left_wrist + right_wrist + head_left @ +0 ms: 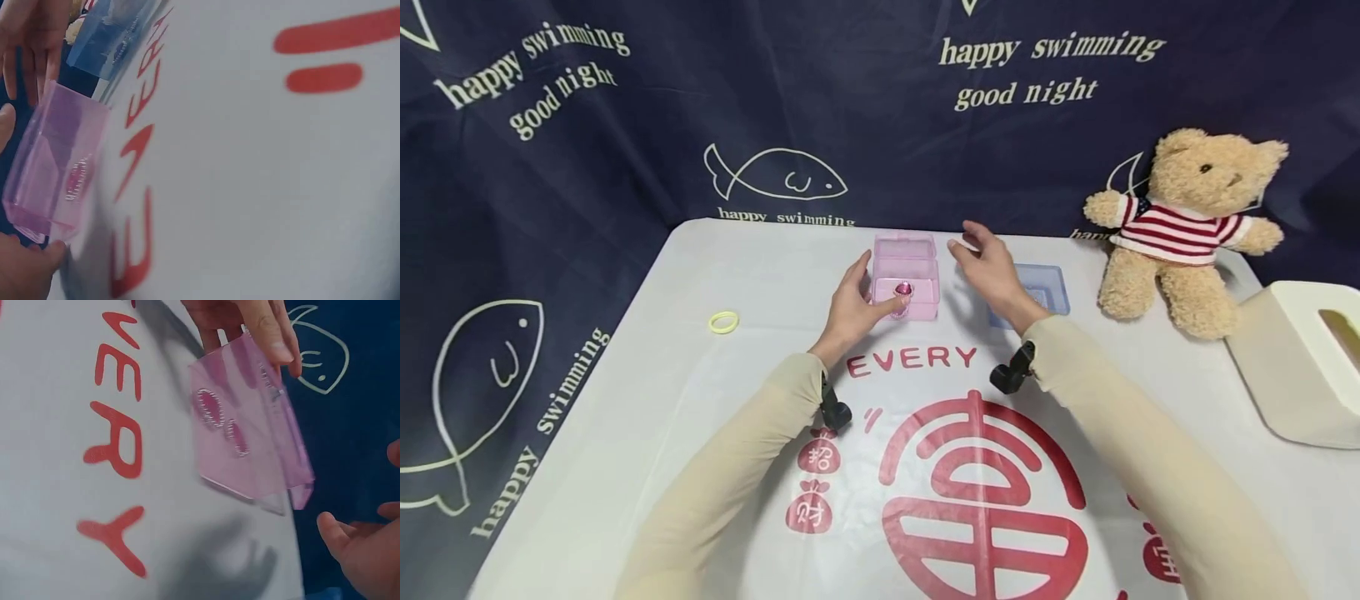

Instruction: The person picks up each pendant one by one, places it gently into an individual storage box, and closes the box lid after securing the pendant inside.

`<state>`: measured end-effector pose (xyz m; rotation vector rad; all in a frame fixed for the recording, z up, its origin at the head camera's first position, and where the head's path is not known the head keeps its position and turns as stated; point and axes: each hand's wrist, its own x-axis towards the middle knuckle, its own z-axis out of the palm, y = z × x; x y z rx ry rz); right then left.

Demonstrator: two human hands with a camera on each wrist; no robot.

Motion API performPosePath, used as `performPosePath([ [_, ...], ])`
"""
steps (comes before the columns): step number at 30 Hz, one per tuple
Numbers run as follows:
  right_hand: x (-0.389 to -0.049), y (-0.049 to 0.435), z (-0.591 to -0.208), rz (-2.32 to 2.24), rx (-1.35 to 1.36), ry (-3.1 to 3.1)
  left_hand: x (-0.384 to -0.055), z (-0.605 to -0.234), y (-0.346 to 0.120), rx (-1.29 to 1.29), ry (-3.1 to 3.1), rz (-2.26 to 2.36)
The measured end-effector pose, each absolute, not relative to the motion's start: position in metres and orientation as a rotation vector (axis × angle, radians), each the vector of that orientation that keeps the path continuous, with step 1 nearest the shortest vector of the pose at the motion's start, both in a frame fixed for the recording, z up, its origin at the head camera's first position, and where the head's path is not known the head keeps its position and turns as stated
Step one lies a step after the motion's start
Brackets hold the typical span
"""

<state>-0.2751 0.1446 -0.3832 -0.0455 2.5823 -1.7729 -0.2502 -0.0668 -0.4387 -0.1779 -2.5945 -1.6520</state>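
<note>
A see-through pink box (pixel 927 308) stands near the table's back edge, its lid (pixel 905 247) swung up at the rear. Through its wall shows a pink gem piece (pixel 904 289) with a beaded rim; the right wrist view shows two such ovals, and I cannot tell if one is a reflection. My left hand (pixel 848 307) holds the box at its left side, thumb in front and fingers behind. To the right of the box, my right hand (pixel 991 265) hovers with fingers spread, touching nothing. Near that wrist lies a see-through blue box (pixel 1047 287), partly hidden by the hand.
A yellow ring-shaped band (pixel 723 322) lies on the left of the white table (pixel 647 400). At the right sit a teddy bear (pixel 1195 229) in a striped shirt and a cream container (pixel 1285 358). A dark blue printed cloth (pixel 895 108) hangs behind.
</note>
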Motion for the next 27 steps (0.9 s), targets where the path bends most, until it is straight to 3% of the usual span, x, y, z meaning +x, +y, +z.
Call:
performPosePath([
  [10, -0.288, 0.127, -0.408, -1.872, 0.007, 2.258, -0.250, -0.454, -0.066, -0.217, -2.424, -1.917],
  [27, -0.292, 0.118, -0.394, -1.954, 0.057, 2.218, -0.251, -0.451, -0.068, -0.170, -2.391, -1.935],
])
